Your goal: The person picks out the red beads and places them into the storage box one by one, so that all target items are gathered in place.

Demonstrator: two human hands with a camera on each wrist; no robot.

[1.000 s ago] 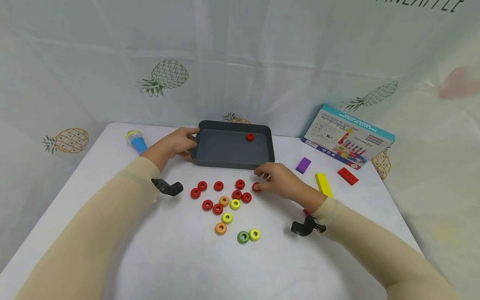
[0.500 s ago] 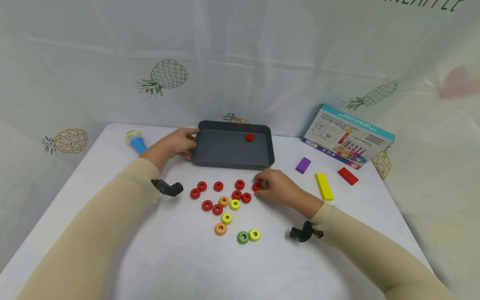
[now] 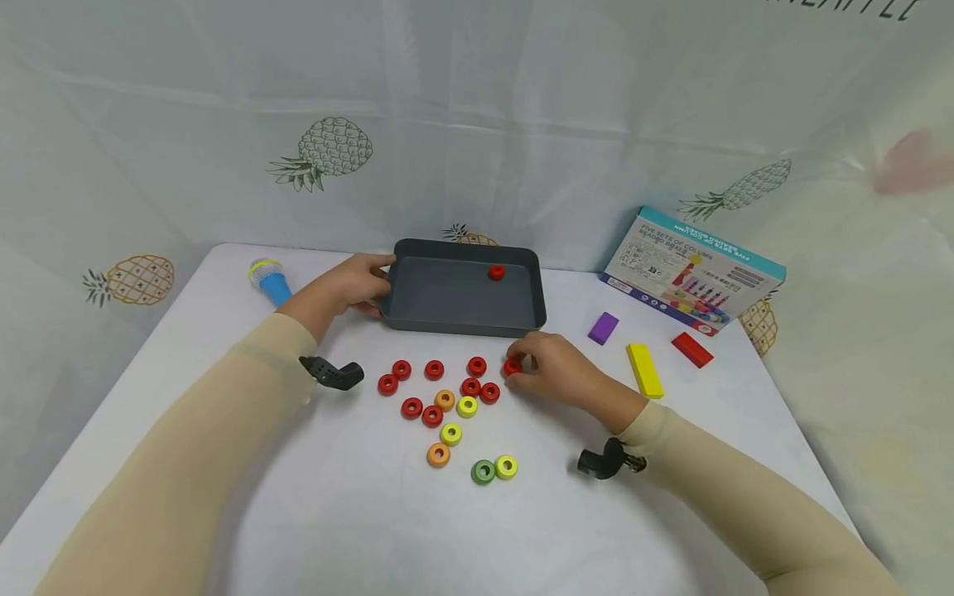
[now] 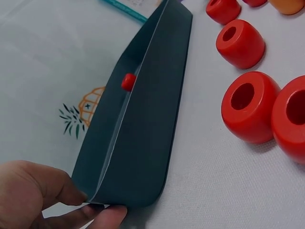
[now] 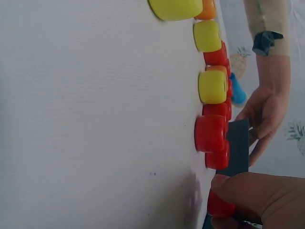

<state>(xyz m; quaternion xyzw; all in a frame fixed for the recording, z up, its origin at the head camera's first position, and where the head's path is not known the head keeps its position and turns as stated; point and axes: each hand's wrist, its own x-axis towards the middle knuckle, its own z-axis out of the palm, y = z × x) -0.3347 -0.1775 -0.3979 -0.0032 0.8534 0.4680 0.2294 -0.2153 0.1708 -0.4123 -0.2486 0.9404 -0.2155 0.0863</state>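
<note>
A dark grey tray sits at the back of the white table, with one red ring inside it. My left hand grips the tray's left end, thumb on the rim; the left wrist view shows the fingers curled round the tray corner. My right hand pinches a red ring on the table just before the tray. In the right wrist view the fingertips close over that ring. Several red, orange, yellow and green rings lie scattered to its left.
A blue toy microphone lies at the back left. A purple block, a yellow block and a red block lie to the right, below a toy box leaning on the backdrop.
My right hand has drawn in slightly and closed its fingers on the red ring beside the tray. The left hand and the tray have not moved.
</note>
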